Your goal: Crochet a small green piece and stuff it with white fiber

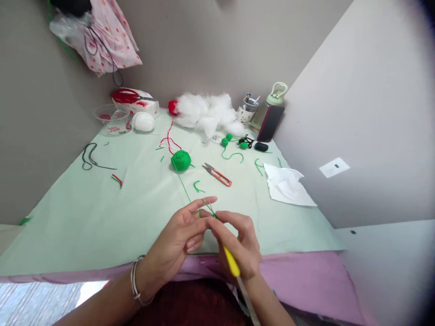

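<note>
We've got both hands low at 6 o'clock over the desk (102,217), which has a pale green cloth over it. Our right hand (243,246) is in a closed grip around a crochet hook (232,262) with a yellow handle, tip pointing up to 11 o'clock. Our left hand (180,237) is half open, fingers spread, with the green yarn strand (185,189) pinched between thumb and forefinger right where the hook tip meets it. That strand runs off toward 12 o'clock to the green yarn ball (181,160) sitting mid-desk.

Just at 3 o'clock of the ball lie orange thread snips (217,174). Containers-wise: at 10 o'clock there's a clear plastic bowl (112,118) with some small red bits in it, can't make out what exactly. A white yarn ball (143,121) sits beside it. Up at 1 o'clock a small cup (247,112) holds pens, next to a green-lidded water bottle (270,111). A heap of white stuffing (207,113) sits at 12 o'clock, and a crumpled tissue (287,184) at 2 o'clock.
</note>
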